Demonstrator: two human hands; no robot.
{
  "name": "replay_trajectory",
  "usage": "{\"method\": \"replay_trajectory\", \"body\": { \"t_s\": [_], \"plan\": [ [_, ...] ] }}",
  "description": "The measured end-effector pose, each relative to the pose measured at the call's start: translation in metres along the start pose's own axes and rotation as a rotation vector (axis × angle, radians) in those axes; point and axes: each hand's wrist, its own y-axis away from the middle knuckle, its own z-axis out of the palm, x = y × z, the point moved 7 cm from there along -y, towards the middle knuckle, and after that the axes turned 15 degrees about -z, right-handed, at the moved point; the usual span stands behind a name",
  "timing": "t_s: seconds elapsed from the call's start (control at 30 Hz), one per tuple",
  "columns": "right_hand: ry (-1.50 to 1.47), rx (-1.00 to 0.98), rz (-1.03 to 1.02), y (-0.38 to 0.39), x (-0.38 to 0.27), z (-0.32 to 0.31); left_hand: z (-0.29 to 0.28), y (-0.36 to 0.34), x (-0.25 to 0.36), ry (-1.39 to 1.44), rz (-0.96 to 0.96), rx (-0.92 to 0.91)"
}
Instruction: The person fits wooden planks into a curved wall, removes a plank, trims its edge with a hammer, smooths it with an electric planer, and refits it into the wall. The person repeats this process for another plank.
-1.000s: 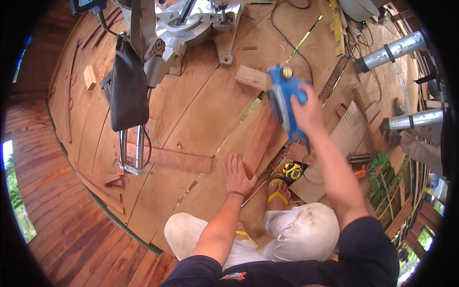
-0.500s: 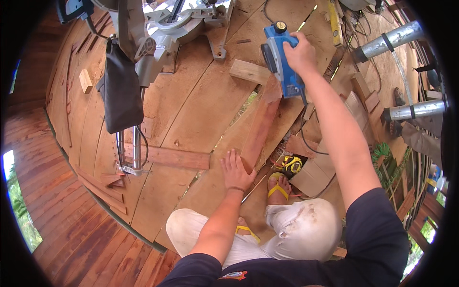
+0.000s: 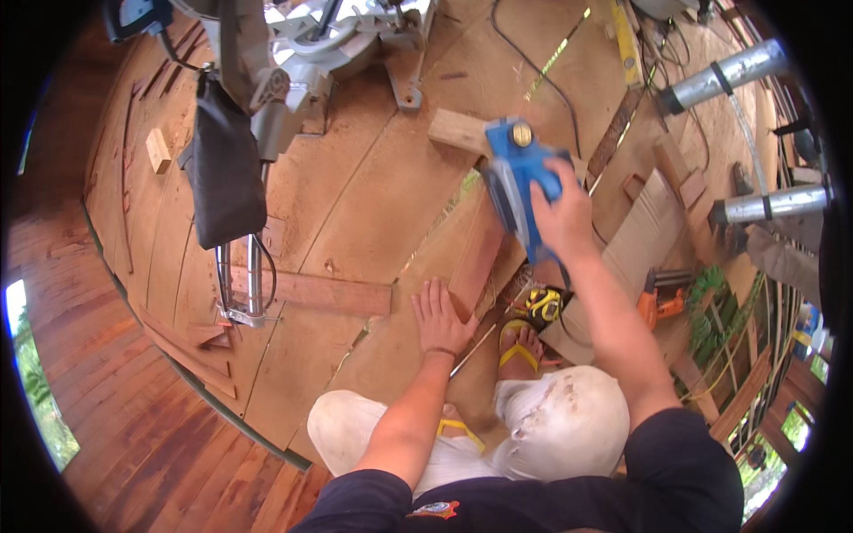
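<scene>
My right hand is wrapped round the handle of a blue electric hand planer, slightly blurred. The planer is over the far part of a reddish wooden board, covering much of it; whether it touches the wood I cannot tell. My left hand lies flat with fingers stretched out, at the near end of that board. A pale wood block lies beyond the board's far end, beside the planer. The planer's cord curves across the plywood.
A mitre saw with a black dust bag stands at the far left. Another reddish board lies left of my left hand. A yellow tape measure is by my foot. Cardboard, an orange tool and metal tubes are on the right.
My right hand has drawn the planer nearer to me and its cord has shifted. The orange tool has come into sight as my right arm moved. My left hand stays in place.
</scene>
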Motion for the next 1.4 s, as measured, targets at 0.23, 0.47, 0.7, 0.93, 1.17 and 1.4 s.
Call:
{"method": "replay_trajectory", "body": {
  "t_s": [0.23, 0.47, 0.7, 0.93, 1.17, 1.4],
  "plan": [
    [0.134, -0.049, 0.139, -0.103, 0.046, 0.027, 0.004, -0.002, -0.002, -0.009, -0.001, 0.019],
    [0.088, -0.020, 0.157, -0.084, 0.045, 0.025, 0.001, -0.001, -0.001, -0.031, 0.010, 0.045],
    [-0.006, -0.029, 0.143, 0.021, 0.007, -0.004, 0.005, -0.004, -0.002, -0.004, -0.021, -0.008],
    [0.183, 0.037, 0.168, -0.112, 0.058, 0.015, 0.004, -0.002, -0.002, -0.007, 0.006, 0.029],
    [0.106, -0.037, 0.225, -0.148, 0.080, 0.017, 0.004, -0.003, -0.004, -0.005, -0.009, 0.023],
    [0.002, -0.137, 0.237, -0.022, 0.034, -0.007, 0.006, -0.003, -0.005, 0.005, -0.004, -0.007]
  ]
}}
